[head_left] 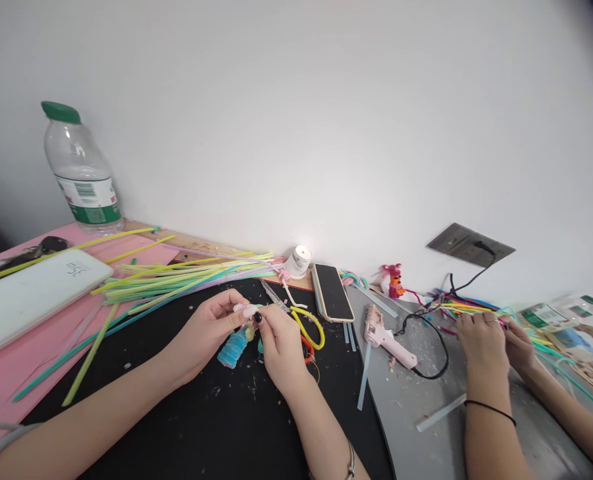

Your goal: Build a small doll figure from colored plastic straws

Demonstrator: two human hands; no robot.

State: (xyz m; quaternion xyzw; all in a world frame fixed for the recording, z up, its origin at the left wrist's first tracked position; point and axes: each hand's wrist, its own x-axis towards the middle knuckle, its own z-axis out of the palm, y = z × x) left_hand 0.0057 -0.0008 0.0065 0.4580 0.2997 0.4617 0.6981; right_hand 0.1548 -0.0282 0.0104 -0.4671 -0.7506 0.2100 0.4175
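Observation:
My left hand [210, 328] and my right hand [279, 340] meet over a black mat [201, 420], both pinching a small craft piece [245, 311] made of pink and pale green straw bits. Under the fingers hangs a blue ribbed straw coil [233, 349], part of the same piece or lying just below it. Yellow-handled scissors [303, 320] lie right beside my right hand. A heap of long yellow, green and blue straws [186, 273] spreads behind my left hand.
A water bottle [81, 173] stands at the back left above a white power bank [31, 290] on pink paper. A lit candle [299, 260], a phone [332, 292] and a pink glue gun [389, 337] lie rightward. Another person's hands [496, 333] handle straws at right.

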